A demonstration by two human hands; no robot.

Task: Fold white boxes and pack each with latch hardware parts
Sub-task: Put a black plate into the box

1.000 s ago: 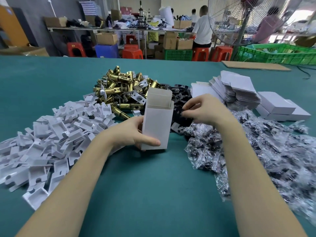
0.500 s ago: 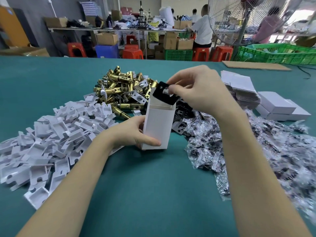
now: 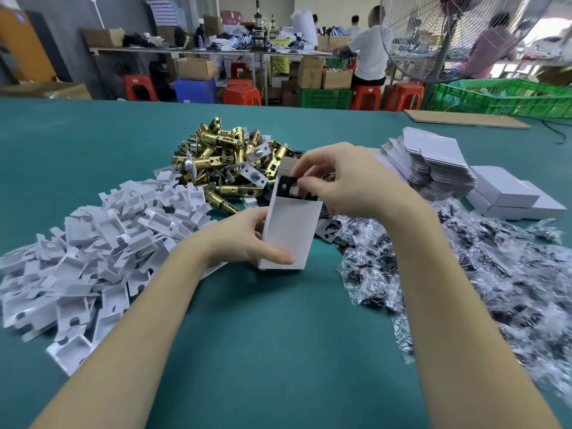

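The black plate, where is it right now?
Centre of the head view: the right hand pinches the black plate at the white box mouth, right of the brass latches.

Two hands (image 3: pixel 346 181), one open box (image 3: pixel 289 233), one black plate (image 3: pixel 292 188).

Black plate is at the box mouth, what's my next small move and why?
Probably ease the black strike plate straight down and let go. The right hand pinches it partway into the open top of the upright white box, which the left hand holds steady on the green table.
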